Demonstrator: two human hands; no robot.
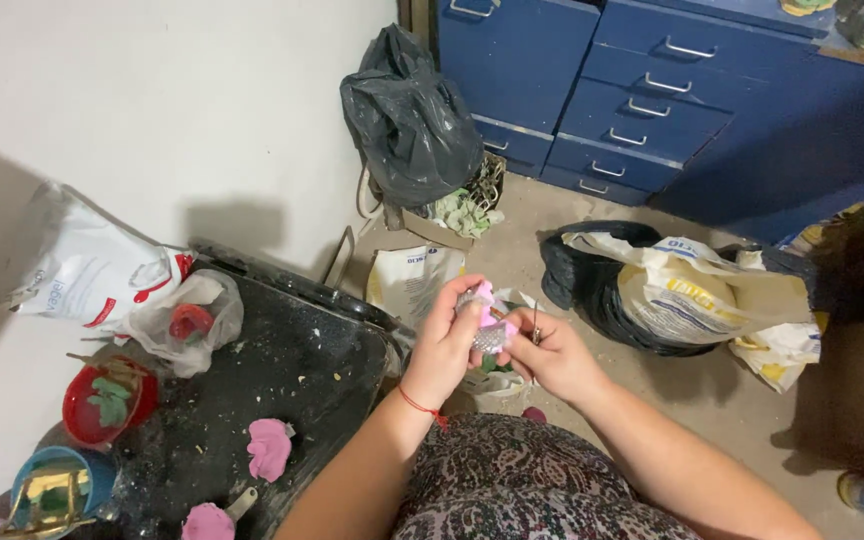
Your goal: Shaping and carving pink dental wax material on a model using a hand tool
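A blue drawer cabinet (642,90) and bags fill the floor beyond a dark, speckled bench (292,370), where pink lumps (269,448) and a red bowl (107,400) lie toward its near left corner. Over the lap, past the bench's right edge, the left hand (445,350) and right hand (550,355) together pinch a small pink and silvery piece (487,318), seemingly raised for close work; fingers hide its shape.

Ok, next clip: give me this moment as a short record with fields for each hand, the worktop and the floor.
left hand: left hand grips a pink and silvery piece, red string at the wrist
right hand: right hand pinches the same piece, a thin tool between its fingers
worktop: black tray with pink lumps, red bowl, blue cup
floor: black bag, blue drawers, paper sacks
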